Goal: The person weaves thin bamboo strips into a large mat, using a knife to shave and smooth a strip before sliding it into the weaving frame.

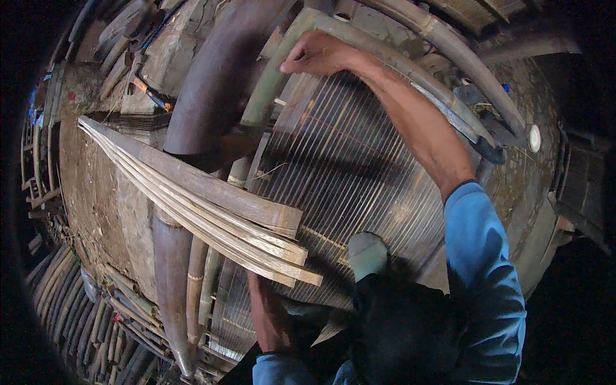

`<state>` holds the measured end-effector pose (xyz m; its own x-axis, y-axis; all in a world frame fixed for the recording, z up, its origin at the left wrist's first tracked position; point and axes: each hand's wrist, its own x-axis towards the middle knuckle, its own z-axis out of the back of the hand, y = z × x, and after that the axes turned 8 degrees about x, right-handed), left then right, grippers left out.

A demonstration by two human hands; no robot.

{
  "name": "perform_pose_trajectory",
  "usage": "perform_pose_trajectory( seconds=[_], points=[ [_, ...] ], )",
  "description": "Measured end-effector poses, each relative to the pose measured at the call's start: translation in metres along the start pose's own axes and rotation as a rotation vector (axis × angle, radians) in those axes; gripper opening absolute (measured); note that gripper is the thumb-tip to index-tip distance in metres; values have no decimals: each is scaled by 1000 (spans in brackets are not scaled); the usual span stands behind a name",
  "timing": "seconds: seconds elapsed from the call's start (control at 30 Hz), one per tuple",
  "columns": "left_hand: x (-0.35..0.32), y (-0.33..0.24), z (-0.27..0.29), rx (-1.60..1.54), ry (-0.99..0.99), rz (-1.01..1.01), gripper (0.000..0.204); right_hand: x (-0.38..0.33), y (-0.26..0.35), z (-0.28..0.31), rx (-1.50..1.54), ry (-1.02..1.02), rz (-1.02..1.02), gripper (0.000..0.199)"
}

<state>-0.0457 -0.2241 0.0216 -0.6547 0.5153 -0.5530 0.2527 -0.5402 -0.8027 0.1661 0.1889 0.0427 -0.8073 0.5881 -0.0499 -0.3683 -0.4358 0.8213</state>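
A fan of pale split bamboo strips (212, 215) slants across the middle, spread at its far left end and overlapping at its right end. My left forearm (266, 314) comes up from below and passes under these strips, which hide the left hand and its fingers. Stretched out toward the top, my right hand (319, 54) is closed, its fingers curled together; whatever is in them cannot be made out. Beneath that hand lies a rack of thin, parallel slats (346, 160), beside a green bamboo pole (264, 93).
A thick dark bamboo pole (215, 83) runs along the left of the rack. A long blade (443, 109) with a dark handle lies past my right forearm. To the left are an orange-and-black-handled tool (151, 93) and stacked bamboo poles (70, 308). My knee (404, 321) is below.
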Motion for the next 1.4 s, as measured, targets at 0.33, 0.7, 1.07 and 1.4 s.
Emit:
perform_pose_trajectory(
  seconds=[0.33,0.7,1.07,1.4],
  points=[
    [72,-75,-176,1300,-367,-560,36,26,4,-72,-306,-76,19,52],
    [-2,-61,-105,601,-412,-378,22,-8,-19,3,1049,-130,-17,26],
    [-20,-60,-57,806,261,-601,26,-51,92,-26,206,532,247,26],
    [-44,-36,-45,325,305,-173,28,-64,125,-7,380,480,254,17]
  ],
)
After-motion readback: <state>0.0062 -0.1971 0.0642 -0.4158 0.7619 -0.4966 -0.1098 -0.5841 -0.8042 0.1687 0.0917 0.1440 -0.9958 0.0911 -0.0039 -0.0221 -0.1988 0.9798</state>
